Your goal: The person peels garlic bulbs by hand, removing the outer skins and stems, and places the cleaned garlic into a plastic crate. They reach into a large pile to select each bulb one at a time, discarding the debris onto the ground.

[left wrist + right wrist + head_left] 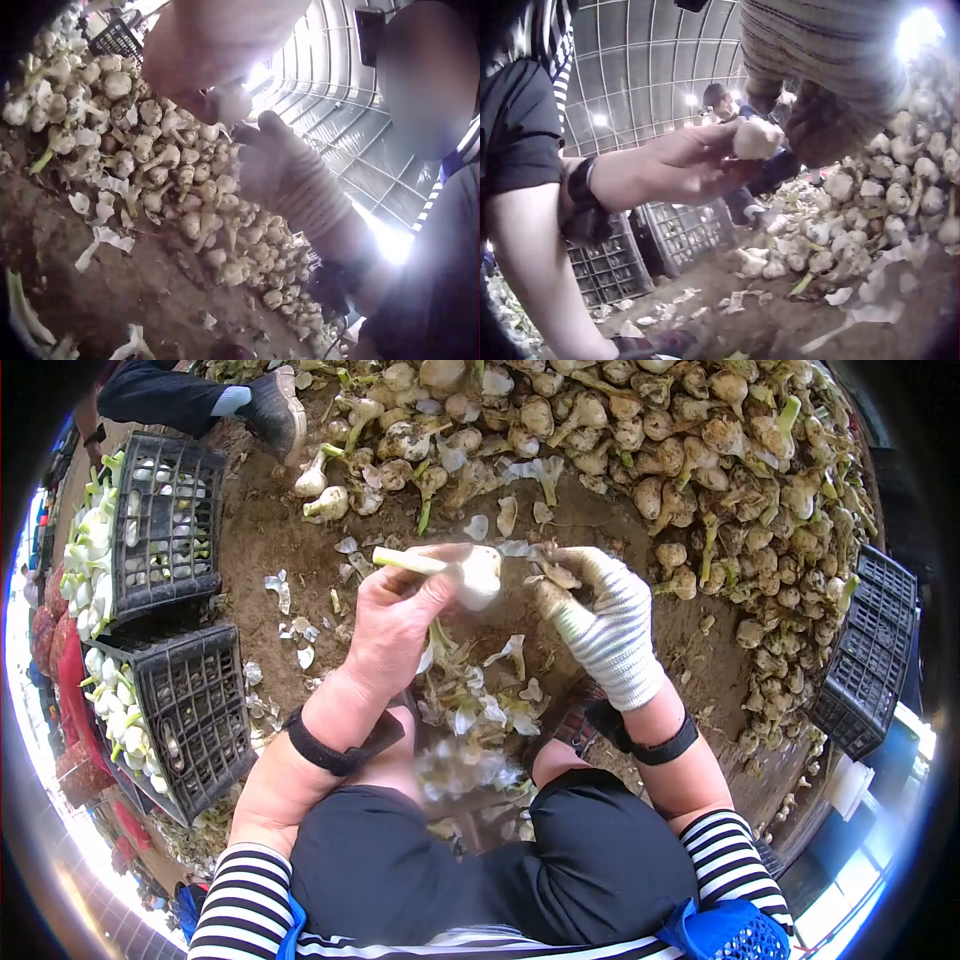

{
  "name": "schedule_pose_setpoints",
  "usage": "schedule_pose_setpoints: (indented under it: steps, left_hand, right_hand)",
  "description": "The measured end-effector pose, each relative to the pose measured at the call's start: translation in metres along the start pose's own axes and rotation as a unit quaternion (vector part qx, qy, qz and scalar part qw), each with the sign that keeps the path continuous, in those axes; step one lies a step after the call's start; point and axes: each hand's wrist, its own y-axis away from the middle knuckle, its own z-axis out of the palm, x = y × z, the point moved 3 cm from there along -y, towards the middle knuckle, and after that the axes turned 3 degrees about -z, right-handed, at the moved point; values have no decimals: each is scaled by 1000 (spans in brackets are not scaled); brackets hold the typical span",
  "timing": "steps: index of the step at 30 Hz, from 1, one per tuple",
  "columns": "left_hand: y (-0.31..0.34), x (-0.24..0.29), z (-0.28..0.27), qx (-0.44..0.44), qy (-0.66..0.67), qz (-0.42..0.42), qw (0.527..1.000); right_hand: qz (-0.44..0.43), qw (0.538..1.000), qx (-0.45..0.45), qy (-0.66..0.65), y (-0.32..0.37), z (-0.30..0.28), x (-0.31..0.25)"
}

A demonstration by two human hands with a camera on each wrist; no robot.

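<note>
My bare left hand point(395, 622) grips a white garlic bulb point(480, 580) by its neck, and the pale green stem point(408, 560) sticks out to the left between thumb and fingers. The bulb point(757, 139) also shows in the right wrist view at the fingertips. Just right of the bulb is my right hand point(605, 622) in a striped knit glove, fingers bent toward the thumb, the glove tips stained brown. Whether a scrap of skin is pinched there I cannot tell. Below both hands, pale peelings point(470, 705) lie between the legs.
A large heap of unpeeled garlic point(650, 440) spreads across the far side and right. Two black crates of white garlic, one farther off point(165, 525) and one nearer point(195, 715), stand at left. Another black crate point(868, 650) is at right. Another person's shoe point(277, 415) is at upper left.
</note>
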Motion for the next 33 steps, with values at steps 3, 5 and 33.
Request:
schedule_pose_setpoints:
  steps: [3, 5, 33]
  left_hand:
    - [-1, 5, 7, -5, -164, 160, 973]
    - [3, 8, 13, 28, -228, 225, 947]
    - [-6, -17, -4, -14, 211, -64, 975]
  right_hand:
    - [51, 995, -74, 41, 6, 13, -11]
    - [108, 992, -58, 10, 4, 18, -8]
    - [177, 970, -11, -167, 4, 20, 19]
